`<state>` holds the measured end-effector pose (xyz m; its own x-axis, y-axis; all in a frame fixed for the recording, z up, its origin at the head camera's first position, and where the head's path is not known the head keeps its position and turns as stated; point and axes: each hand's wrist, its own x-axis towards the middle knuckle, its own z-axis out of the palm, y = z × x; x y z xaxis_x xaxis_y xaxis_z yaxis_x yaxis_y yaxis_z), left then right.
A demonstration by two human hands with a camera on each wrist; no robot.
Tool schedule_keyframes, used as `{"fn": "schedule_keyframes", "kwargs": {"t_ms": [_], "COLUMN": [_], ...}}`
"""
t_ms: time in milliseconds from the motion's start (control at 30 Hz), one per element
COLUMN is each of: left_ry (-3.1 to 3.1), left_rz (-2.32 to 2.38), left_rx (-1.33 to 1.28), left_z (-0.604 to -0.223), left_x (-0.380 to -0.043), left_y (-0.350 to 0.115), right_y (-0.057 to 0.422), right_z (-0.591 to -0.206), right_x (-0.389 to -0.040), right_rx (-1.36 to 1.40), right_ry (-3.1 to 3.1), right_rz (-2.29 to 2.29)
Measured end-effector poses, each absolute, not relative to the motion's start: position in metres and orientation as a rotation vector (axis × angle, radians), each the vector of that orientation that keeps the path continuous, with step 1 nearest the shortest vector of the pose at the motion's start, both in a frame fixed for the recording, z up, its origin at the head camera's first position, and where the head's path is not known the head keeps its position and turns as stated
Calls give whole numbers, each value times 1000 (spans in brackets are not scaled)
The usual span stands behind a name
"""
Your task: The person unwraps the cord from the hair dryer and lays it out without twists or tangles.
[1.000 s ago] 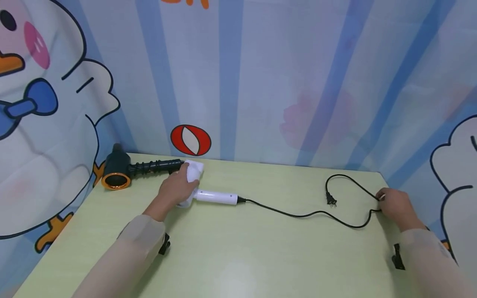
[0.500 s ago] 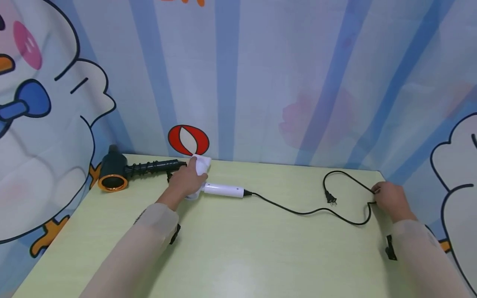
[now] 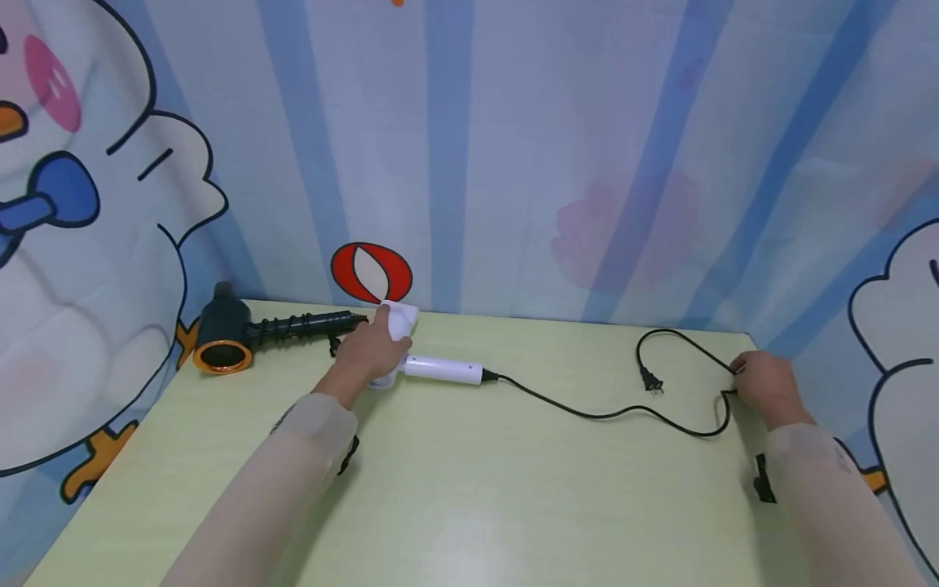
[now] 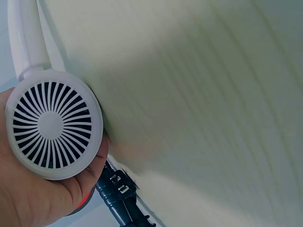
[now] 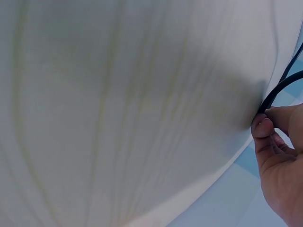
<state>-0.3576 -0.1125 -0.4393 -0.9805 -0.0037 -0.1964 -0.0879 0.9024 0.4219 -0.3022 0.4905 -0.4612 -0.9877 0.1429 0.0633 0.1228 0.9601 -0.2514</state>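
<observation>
A white hair dryer [image 3: 443, 369] lies on the table, its handle pointing right. My left hand [image 3: 367, 349] grips its head from the left; the left wrist view shows the round slotted vent [image 4: 52, 125] against the palm and curled fingers. From the handle a black cord [image 3: 601, 417] runs right along the table. Near the right edge my right hand [image 3: 772, 390] pinches that cord between thumb and fingers, also plain in the right wrist view. The cord's two-pin plug [image 3: 650, 381] lies left of this hand, past a loop.
A dark hair dryer [image 3: 223, 330] with an orange ring lies at the back left, its cord wound round the handle, whose end reaches close to my left hand. Behind the pale table [image 3: 557, 505] hangs a printed cloth [image 3: 506, 163].
My left hand and the white hair dryer have shifted right and slightly back. My right hand, still pinching the cord, has moved slightly left and back.
</observation>
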Motion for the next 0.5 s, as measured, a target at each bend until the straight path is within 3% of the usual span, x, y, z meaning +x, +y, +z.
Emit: {"fn": "schedule_keyframes", "kwargs": {"t_ms": [500], "left_ry": [2808], "left_rz": [761], "left_rx": [-129], "left_z": [-435], "left_x": [-357], "left_y": [-115], "right_y": [478], "right_z": [-450], "right_x": [-287], "right_rx": [-94], "right_ry": [-2954], "right_rz": [399]}}
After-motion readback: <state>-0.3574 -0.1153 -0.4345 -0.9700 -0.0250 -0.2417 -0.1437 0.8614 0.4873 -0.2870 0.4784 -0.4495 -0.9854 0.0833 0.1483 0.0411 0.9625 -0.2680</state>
